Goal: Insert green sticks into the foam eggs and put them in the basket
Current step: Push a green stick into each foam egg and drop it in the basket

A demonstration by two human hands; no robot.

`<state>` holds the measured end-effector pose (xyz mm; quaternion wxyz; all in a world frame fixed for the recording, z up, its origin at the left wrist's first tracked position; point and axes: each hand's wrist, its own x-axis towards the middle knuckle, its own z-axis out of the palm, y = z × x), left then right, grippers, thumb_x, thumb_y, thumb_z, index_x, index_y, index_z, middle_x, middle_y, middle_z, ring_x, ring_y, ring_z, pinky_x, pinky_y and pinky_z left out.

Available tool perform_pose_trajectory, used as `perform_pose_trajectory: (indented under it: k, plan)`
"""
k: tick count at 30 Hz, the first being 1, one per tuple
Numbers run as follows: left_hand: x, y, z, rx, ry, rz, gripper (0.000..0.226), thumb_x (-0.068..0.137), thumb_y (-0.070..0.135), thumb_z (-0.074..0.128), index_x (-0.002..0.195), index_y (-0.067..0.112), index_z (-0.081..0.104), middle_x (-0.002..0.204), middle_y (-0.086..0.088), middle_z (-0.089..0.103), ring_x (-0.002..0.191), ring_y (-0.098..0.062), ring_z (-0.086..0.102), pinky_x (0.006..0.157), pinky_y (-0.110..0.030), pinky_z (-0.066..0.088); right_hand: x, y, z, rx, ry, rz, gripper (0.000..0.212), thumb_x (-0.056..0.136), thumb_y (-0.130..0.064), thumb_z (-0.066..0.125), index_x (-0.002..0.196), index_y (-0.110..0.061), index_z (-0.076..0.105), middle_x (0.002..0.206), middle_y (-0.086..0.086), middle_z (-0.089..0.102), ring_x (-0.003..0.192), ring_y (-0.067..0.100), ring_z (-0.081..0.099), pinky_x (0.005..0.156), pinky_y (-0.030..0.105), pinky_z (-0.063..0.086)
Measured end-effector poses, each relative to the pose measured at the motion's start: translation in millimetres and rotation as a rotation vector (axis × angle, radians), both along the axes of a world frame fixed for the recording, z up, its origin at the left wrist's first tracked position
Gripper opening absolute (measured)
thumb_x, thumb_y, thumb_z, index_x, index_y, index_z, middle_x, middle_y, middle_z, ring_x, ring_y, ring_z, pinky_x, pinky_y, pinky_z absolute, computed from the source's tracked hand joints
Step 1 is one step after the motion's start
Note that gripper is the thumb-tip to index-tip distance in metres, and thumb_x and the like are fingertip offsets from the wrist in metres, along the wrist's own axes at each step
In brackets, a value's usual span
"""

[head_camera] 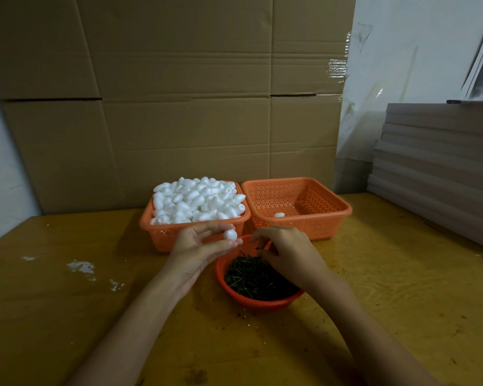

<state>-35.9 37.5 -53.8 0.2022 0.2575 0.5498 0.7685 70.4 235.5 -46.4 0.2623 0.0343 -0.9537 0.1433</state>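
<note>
My left hand (200,243) sits just left of the frame's centre, palm turned towards me, thumb and fingertips pinching one foam egg (230,234). The egg is at the very tips of my fingers, in front of the near wall of the left basket (162,238), which is heaped with white foam eggs (198,200).

My right hand (286,252) is just right of centre, knuckles up, fingers curled down over the far edge of the round bowl (262,303). They nip a green stick (259,248), only its dark tip showing beside my fingertips; it points towards the egg, with a short gap between them. Under that hand the bowl holds a dark pile of green sticks (251,278).

The right basket (343,211), touching the left one, stands behind my right hand. One lone egg (279,215) lies on its floor near the front wall; I cannot tell whether it carries a stick.

All of this rests on a yellowish wooden table (67,316), with white crumbs (81,267) at the left. A cardboard sheet (179,107) fills the upper frame and grey boards (435,162) are stacked at the right edge.
</note>
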Motion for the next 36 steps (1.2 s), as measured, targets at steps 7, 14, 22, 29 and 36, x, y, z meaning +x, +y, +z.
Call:
perform_pose_trajectory:
  k: [7,14,22,29,36]
  plan:
    - [0.1,0.5,1.5,-0.005,0.039,-0.011,0.046,0.061,0.012,0.096,0.105,0.017,0.082,0.122,-0.015,0.077,0.109,-0.037,0.077,0.082,-0.028,0.063,0.7,-0.6,0.4,-0.023,0.007,-0.005,0.028,0.091,-0.012,0.076,0.114,-0.027,0.074,0.104,-0.013,0.073,0.095,0.006,0.067,0.078,0.032,0.056]
    - [0.3,0.6,-0.9,-0.064,0.13,0.041,0.049,0.06,0.014,0.095,0.106,0.013,0.081,0.121,-0.008,0.078,0.114,-0.032,0.076,0.098,-0.041,0.061,0.9,-0.2,0.2,-0.028,0.003,-0.014,0.028,0.09,-0.013,0.077,0.113,-0.028,0.074,0.104,-0.014,0.074,0.097,0.005,0.067,0.079,0.031,0.056]
    - [-0.1,-0.2,-2.7,-0.122,0.205,0.076,0.039,0.065,0.013,0.094,0.102,0.017,0.084,0.118,-0.004,0.08,0.112,-0.023,0.076,0.099,-0.04,0.06,-0.4,0.5,0.4,-0.017,0.0,-0.021,0.022,0.091,-0.014,0.077,0.108,-0.026,0.076,0.105,-0.014,0.074,0.096,0.004,0.067,0.081,0.026,0.055]
    - [1.9,1.2,-2.3,-0.149,0.264,0.109,0.031,0.066,0.019,0.093,0.096,0.021,0.085,0.107,-0.004,0.082,0.096,-0.02,0.079,0.08,-0.029,0.064,-0.9,0.3,1.0,-0.014,-0.011,-0.018,0.015,0.091,-0.018,0.079,0.102,-0.027,0.077,0.102,-0.014,0.074,0.092,0.003,0.066,0.079,0.024,0.054]
    - [4.4,0.9,0.5,-0.135,0.258,0.121,0.025,0.073,0.022,0.092,0.096,0.018,0.085,0.102,-0.006,0.082,0.086,-0.013,0.077,0.073,-0.021,0.06,-0.3,-0.2,1.0,-0.026,0.003,-0.011,0.012,0.09,-0.021,0.08,0.096,-0.03,0.075,0.1,-0.014,0.065,0.086,0.002,0.057,0.074,0.023,0.048]
